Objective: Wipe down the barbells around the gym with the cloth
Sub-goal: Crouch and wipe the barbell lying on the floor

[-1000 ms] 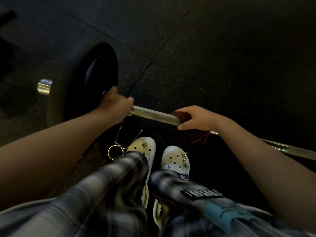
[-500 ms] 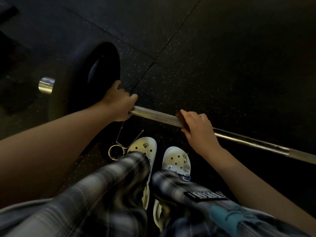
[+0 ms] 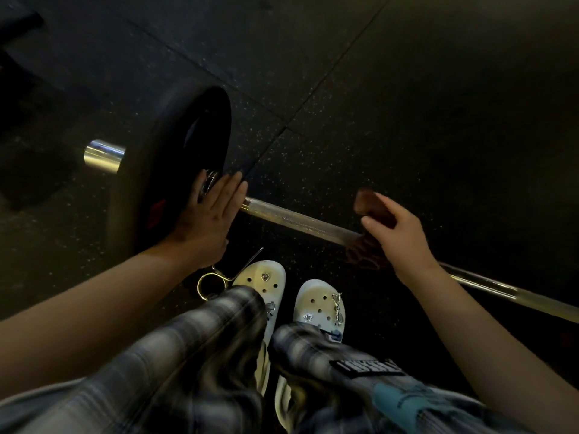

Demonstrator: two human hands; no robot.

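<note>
Once the left hand quit the bar, flat-fingered on the plate, the right hand slid its gripped cloth rightward, wiping.

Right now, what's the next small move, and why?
Probably slide the right hand with the cloth left along the bar toward the plate: the cloth is draped over the bar, that stretch lies bare, and the left hand lies flat against the plate.

Both bare arms reach forward; left hand flat, fingers straight, right hand curled, pinching a cloth.
</note>
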